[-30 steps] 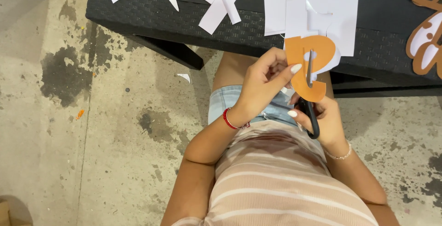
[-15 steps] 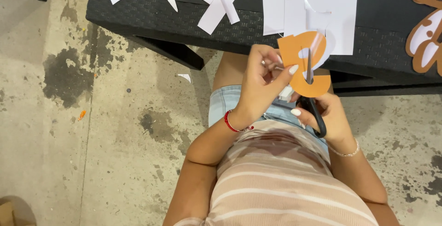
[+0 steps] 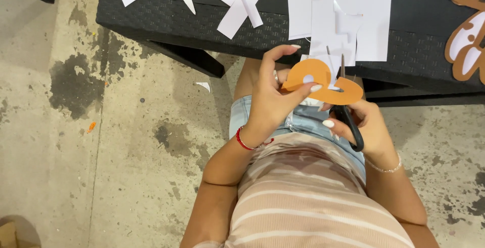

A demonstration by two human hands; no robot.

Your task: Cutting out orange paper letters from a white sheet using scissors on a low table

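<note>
A black woven desk [image 3: 202,26] carried white paper sheets [image 3: 353,15] and scraps [image 3: 227,0], with brown-and-white cutouts [image 3: 467,41] at its right edge; no packages, labels or signs showed. Before it, the left hand [image 3: 270,101] pinched an orange paper shape [image 3: 323,81] in its fingers. The right hand [image 3: 366,127] gripped black-handled scissors [image 3: 348,111], blades in the shape. A slip there could probably tear the narrow curve or nick a fingertip.

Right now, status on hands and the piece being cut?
Left hand grips orange paper cutout. Right hand works black-handled scissors, blades in the cutout. Nothing in the way.
</note>
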